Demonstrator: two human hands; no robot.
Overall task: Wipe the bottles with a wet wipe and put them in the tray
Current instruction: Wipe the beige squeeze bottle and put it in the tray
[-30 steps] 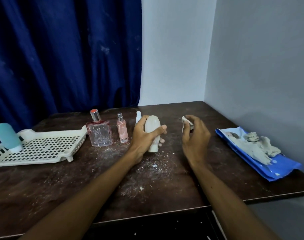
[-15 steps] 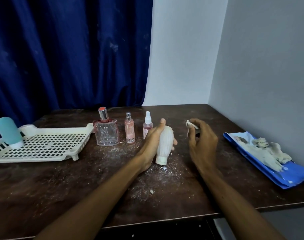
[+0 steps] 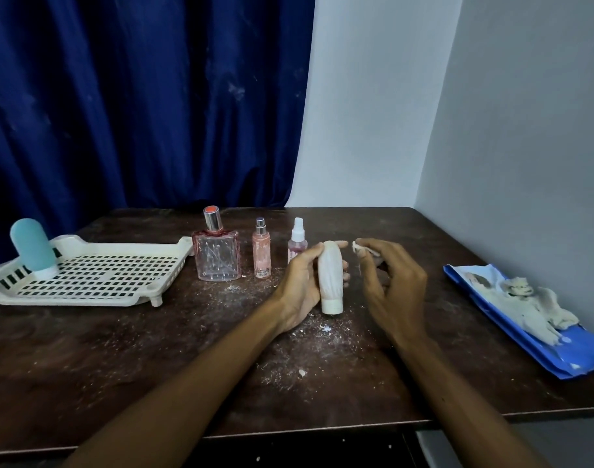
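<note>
Hands first: the left hand (image 3: 300, 285) is wrapped round a white bottle (image 3: 330, 276), holding it upside down with its cap seemingly resting on the table (image 3: 120, 366). The right hand (image 3: 395, 285) pinches a small wad of wipe (image 3: 355, 246) at its fingertips, just beside the bottle's top and not yet touching it.

The step in hand looks like wiping this bottle. To do it well, I would bring the wipe to the rounded top and draw it down toward the cap in long strokes, turning the bottle in the left hand so every side gets covered, including the strip under the fingers. The wad is tiny, so opening it out would give more clean surface. White crumbs (image 3: 309, 332) lie on the table round the cap; lifting the bottle clear before the last pass should keep it from picking them up again.

1 teal bottle (image 3: 32, 248) already stands in the tray (image 3: 86, 300) at the left. 3 more bottles wait between the tray and the hands: a square perfume bottle (image 3: 216, 256), a slim pink spray (image 3: 262, 253) and a small spray (image 3: 297, 243).
</note>
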